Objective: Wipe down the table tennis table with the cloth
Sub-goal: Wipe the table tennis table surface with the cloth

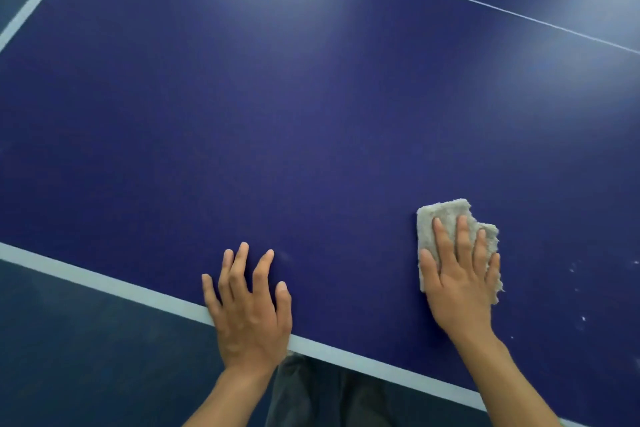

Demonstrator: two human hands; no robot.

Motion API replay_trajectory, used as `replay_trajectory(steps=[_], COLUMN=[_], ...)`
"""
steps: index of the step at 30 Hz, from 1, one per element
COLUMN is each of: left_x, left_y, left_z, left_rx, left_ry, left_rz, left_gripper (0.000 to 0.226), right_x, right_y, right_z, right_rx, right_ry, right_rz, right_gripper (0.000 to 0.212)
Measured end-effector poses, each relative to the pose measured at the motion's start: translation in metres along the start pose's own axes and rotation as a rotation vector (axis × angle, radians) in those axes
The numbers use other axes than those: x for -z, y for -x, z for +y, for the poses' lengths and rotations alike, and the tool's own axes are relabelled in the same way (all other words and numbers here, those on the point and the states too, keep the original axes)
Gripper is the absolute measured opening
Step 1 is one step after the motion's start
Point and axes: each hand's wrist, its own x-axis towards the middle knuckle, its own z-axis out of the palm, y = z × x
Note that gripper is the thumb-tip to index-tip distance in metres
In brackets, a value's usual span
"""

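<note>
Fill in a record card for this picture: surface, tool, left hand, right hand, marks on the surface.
surface: blue table tennis table, with a white edge line along the near side
tool: pale, frayed cloth, lying flat on the table
left hand: fingers spread, resting on the table at the near edge, holding nothing
right hand: straight fingers pressing flat on the cloth
marks: small white specks on the table to the right of the cloth

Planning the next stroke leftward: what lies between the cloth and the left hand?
Only bare blue tabletop between the cloth and the left hand, bar one faint pale smudge, in the head view.
</note>
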Motion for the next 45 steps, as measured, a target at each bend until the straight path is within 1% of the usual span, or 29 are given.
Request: replay_trajectory(steps=[1,2,3,4,6,8,9,10,12,14,16,19,22,23,24,25,26,29,31,33,35,36,38,40,42,45], left_x=[-0.001,-0.002,-0.003,-0.003,-0.004,-0.005,-0.005,-0.004,-0.005,-0.004,-0.004,-0.002,-0.003,-0.004,-0.004,-0.005,-0.005,-0.004,-0.004,-0.003,-0.003,-0.004,-0.011,-0.023,-0.039,-0.056], left_y=[0.001,0.001,0.002,0.002,0.002,0.003,0.004,0.005,0.004,0.004,0.006,0.006,0.006,0.006,0.007,0.008,0.008,0.007,0.008,0.008,0.013,0.021,0.046,0.080,0.110,0.134], left_z=[0.000,-0.001,-0.001,-0.002,-0.002,-0.002,-0.002,-0.002,-0.002,-0.002,-0.001,0.001,0.002,0.003,0.003,0.003,0.003,0.003,0.003,0.003,0.012,0.023,0.054,0.096,0.143,0.198], left_rx=[-0.002,-0.004,-0.006,-0.009,-0.012,-0.015,-0.023,-0.033,-0.053,-0.059,-0.054,-0.051,-0.035,-0.021,-0.009,-0.002,-0.002,-0.002,-0.022,-0.035,-0.078,-0.128,-0.254,-0.323,-0.321,-0.219], left_ry=[0.001,0.001,-0.001,-0.002,0.004,0.004,0.004,0.007,0.000,-0.014,-0.021,-0.015,-0.006,0.005,0.016,0.022,0.021,-0.024,-0.093,-0.136,-0.159,-0.169,-0.176,-0.142,-0.107,-0.100], left_rz=[0.008,0.017,0.024,0.029,0.031,0.035,0.039,0.047,0.059,0.045,0.039,0.044,0.054,0.057,0.060,0.062,0.062,0.028,-0.002,-0.026,-0.045,-0.056,-0.079,-0.101,-0.115,-0.112], left_gripper=[0.053,0.053,0.053,0.053,0.054,0.054,0.054,0.053,0.052,0.052,0.052,0.053,0.056,0.058,0.060,0.061,0.062,0.063,0.064,0.064,0.064,0.063,0.063,0.062,0.062,0.062], right_x=[0.000,-0.001,-0.003,-0.007,-0.020,-0.037,-0.044,-0.048,-0.053,-0.051,-0.042,-0.025,-0.014,-0.013,-0.012,-0.012,-0.014,-0.024,-0.032,-0.036,-0.037,-0.037,-0.036,-0.032,-0.028,-0.018], right_y=[-0.002,-0.003,-0.001,0.004,0.025,0.050,0.062,0.073,0.090,0.102,0.109,0.101,0.079,0.070,0.063,0.058,0.057,0.069,0.084,0.097,0.104,0.107,0.111,0.115,0.117,0.116], right_z=[-0.006,-0.018,-0.032,-0.046,-0.064,-0.064,-0.057,-0.046,-0.014,0.024,0.059,0.099,0.103,0.096,0.086,0.076,0.068,0.057,0.067,0.089,0.119,0.135,0.164,0.191,0.217,0.255], right_rx=[-0.115,-0.189,-0.204,-0.156,0.073,0.296,0.353,0.367,0.341,0.292,0.201,-0.062,-0.388,-0.456,-0.478,-0.445,-0.361,0.009,0.221,0.362,0.423,0.436,0.448,0.441,0.422,0.368], right_ry=[-0.050,-0.090,-0.105,-0.088,-0.016,0.038,0.050,0.056,0.068,0.090,0.066,-0.018,-0.177,-0.215,-0.234,-0.228,-0.197,-0.061,-0.004,0.032,0.056,0.063,0.069,0.079,0.085,0.083], right_rz=[0.014,0.027,0.028,0.027,0.035,0.043,0.040,0.028,0.029,0.035,0.024,0.026,0.060,0.071,0.071,0.064,0.057,0.042,0.051,0.063,0.063,0.067,0.082,0.081,0.072,0.055], right_gripper=[0.073,0.074,0.073,0.069,0.064,0.060,0.058,0.058,0.058,0.058,0.059,0.066,0.073,0.074,0.074,0.074,0.072,0.067,0.065,0.062,0.060,0.059,0.059,0.059,0.060,0.061])
